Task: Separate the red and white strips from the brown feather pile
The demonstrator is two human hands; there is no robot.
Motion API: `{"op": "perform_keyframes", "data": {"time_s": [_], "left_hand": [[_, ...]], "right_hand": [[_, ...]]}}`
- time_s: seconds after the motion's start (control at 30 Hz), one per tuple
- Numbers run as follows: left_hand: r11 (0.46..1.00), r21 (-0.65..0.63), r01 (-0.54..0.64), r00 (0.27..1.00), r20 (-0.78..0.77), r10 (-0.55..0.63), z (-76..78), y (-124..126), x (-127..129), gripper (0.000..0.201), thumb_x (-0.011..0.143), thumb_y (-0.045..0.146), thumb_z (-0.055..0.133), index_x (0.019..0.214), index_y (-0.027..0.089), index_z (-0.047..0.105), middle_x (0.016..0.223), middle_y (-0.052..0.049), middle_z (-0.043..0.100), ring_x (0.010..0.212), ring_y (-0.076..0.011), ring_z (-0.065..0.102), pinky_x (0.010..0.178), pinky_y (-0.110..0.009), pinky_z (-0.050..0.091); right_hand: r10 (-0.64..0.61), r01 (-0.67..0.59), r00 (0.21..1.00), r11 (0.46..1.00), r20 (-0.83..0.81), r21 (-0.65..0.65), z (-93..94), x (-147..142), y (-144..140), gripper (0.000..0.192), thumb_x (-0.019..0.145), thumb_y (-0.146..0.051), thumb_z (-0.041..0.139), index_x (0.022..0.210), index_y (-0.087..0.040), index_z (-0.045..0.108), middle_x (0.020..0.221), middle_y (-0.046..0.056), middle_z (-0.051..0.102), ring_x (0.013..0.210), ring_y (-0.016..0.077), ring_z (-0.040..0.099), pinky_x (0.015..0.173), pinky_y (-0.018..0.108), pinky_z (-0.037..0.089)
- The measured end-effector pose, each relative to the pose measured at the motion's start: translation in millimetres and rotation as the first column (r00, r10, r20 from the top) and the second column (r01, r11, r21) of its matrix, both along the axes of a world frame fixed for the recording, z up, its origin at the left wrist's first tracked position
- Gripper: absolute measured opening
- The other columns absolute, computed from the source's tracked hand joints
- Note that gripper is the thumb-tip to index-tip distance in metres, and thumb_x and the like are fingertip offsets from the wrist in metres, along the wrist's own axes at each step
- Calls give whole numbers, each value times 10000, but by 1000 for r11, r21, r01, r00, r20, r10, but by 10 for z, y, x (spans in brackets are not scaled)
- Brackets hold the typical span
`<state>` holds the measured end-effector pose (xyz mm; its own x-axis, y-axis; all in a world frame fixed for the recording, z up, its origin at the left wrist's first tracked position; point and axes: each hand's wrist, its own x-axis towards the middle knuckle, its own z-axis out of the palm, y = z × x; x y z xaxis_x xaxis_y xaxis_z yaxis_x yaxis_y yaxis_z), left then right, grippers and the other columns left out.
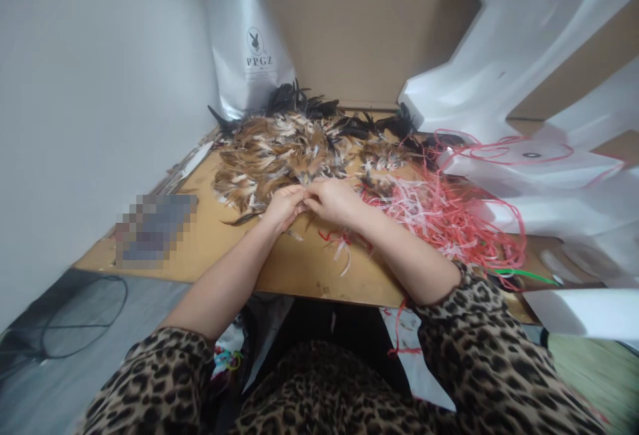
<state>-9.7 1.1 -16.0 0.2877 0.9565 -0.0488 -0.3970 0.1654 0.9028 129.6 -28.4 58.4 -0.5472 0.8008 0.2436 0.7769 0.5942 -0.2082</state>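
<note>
On the counter, brown feathers lie heaped just past the hands, maybe so they are easy to reach. The left hand meets the right hand, fingers bent close together; I cannot tell if they grip anything. Pink strings lie piled to the right, perhaps to keep the middle free.

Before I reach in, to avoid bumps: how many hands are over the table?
2: left hand and right hand, close together at the near edge of the brown feathers; no others show.
</note>
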Motion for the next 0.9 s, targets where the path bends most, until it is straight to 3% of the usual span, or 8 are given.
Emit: {"op": "perform_keyframes", "data": {"time_s": [0.17,0.23,0.37,0.47,0.63,0.77,0.9], "left_hand": [[997,-50,-62,998,8,63,4,15,-13,242,610,274,738,714,96,610,653,-37,652,575,-80,598,598,-191,488],[993,-78,-93,996,-3,94,23,17,-17,230,646,268,720,761,96,619,705,-58,672,621,-90,625,591,-174,481],[984,-105,-144,990,-13,143,63,12,-21,217,706,260,681,830,93,620,806,-96,690,693,-105,653,594,-162,479],[981,-101,-167,986,5,169,67,14,-27,211,713,254,678,830,89,617,820,-100,691,687,-100,651,585,-156,478],[976,-92,-199,977,58,205,59,28,-38,166,723,217,665,819,88,624,805,-85,691,658,-83,642,570,-145,470],[968,-104,-229,969,74,237,73,35,-37,135,727,191,657,810,88,626,793,-83,691,646,-80,636,568,-148,463],[957,-107,-270,954,101,281,101,36,-40,119,735,178,648,808,88,625,788,-84,689,631,-73,627,572,-152,457]], "right_hand": [[61,-121,933,981,-354,-149,-150,78,203,181,747,-195,500,783,-140,669,759,39,656,679,123,547,651,231,373],[-27,-120,862,960,-507,-255,-211,153,322,190,739,-235,519,794,-136,671,718,25,657,646,117,549,625,225,390],[-245,27,733,943,-635,-332,-273,342,541,205,698,-279,550,758,-118,661,616,18,619,553,111,515,582,237,403],[-310,128,729,937,-610,-324,-282,448,653,196,688,-261,544,731,-109,660,608,23,614,538,107,501,573,237,393],[-320,224,815,943,-483,-247,-340,461,769,183,699,-230,536,716,-114,676,666,29,650,600,114,533,596,223,382],[-290,228,880,952,-376,-202,-441,393,852,182,711,-223,535,724,-127,689,653,19,659,615,116,549,599,213,376],[-274,219,891,958,-362,-186,-513,339,928,183,722,-236,538,728,-136,690,653,21,660,609,121,551,596,219,376]]}}
